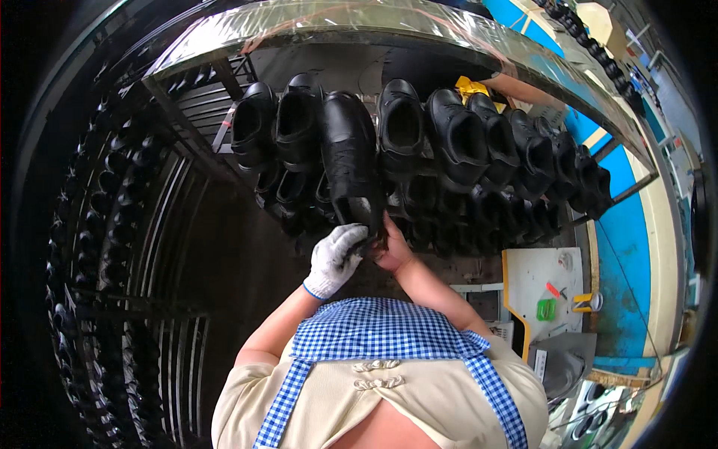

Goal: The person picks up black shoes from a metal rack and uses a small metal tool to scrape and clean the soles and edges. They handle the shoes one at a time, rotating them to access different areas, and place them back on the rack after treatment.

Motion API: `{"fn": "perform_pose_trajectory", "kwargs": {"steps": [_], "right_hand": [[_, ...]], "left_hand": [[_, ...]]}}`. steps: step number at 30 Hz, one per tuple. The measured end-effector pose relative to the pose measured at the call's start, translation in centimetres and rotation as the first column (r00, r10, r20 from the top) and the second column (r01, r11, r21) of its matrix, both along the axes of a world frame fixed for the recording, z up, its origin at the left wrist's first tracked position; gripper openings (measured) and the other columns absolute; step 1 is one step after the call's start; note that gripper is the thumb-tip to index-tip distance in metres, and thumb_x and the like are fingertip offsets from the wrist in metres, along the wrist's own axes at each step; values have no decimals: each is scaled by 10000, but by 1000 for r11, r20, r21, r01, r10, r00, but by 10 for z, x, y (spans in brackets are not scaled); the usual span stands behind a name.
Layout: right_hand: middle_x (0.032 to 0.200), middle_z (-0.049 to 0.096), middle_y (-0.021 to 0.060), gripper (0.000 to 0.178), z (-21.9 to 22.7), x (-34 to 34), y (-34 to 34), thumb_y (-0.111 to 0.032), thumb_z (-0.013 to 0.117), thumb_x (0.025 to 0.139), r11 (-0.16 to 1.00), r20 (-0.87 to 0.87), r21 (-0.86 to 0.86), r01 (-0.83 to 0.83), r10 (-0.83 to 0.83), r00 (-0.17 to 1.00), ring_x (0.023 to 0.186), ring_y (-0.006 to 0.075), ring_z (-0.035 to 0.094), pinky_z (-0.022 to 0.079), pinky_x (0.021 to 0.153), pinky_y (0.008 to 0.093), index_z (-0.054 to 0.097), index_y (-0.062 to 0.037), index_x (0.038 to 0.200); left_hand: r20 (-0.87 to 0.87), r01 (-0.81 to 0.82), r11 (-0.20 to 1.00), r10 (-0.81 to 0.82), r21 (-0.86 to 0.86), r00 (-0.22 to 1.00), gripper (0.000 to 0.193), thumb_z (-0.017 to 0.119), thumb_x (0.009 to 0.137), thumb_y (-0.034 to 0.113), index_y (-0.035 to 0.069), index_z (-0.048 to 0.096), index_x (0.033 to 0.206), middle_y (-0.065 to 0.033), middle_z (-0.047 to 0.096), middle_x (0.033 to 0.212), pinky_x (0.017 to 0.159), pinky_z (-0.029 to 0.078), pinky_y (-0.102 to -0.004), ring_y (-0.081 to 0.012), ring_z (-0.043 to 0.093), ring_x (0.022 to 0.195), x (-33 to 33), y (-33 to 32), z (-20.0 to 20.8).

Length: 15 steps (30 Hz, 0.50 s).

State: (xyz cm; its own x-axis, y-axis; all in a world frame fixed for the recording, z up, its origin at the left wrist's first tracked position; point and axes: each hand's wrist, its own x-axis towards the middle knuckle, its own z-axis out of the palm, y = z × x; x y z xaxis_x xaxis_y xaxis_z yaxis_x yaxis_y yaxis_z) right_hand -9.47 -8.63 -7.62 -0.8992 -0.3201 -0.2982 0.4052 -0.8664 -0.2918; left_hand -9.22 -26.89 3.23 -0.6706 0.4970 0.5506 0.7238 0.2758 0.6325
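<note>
One smooth black lace-up shoe point(345, 153)

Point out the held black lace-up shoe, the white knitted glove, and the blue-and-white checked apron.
Black lace-up shoe point(345, 163): head view, on its laces.
White knitted glove point(329, 262): head view, on its back.
Blue-and-white checked apron point(378, 329): head view, on its bib.

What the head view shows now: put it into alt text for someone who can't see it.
A gloved left hand and a bare right hand hold a black lace-up shoe by its heel end, before a rack with rows of black shoes. The person wears a blue-and-white checked apron.
</note>
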Motion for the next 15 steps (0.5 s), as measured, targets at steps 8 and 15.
{"fn": "perform_pose_trajectory", "kwargs": {"steps": [8,15], "right_hand": [[643,553,63,547,2,-1,0,-532,494,927,979,14,-117,-167,170,985,443,116,432,293,349,228,613,-10,1042],[833,661,107,580,19,8,-18,-557,506,914,982,52,-179,-51,61,997,483,93,467,332,368,203,628,8,957]], "left_hand": [[-14,-43,995,44,88,999,393,689,741,14,76,642,1126,-171,653,1121,791,551,-399,-361,660,962,12,-7,8],[19,-116,993,115,33,993,467,688,729,12,84,625,1186,-180,614,1206,831,543,-397,-367,640,1030,10,-20,16]]}}
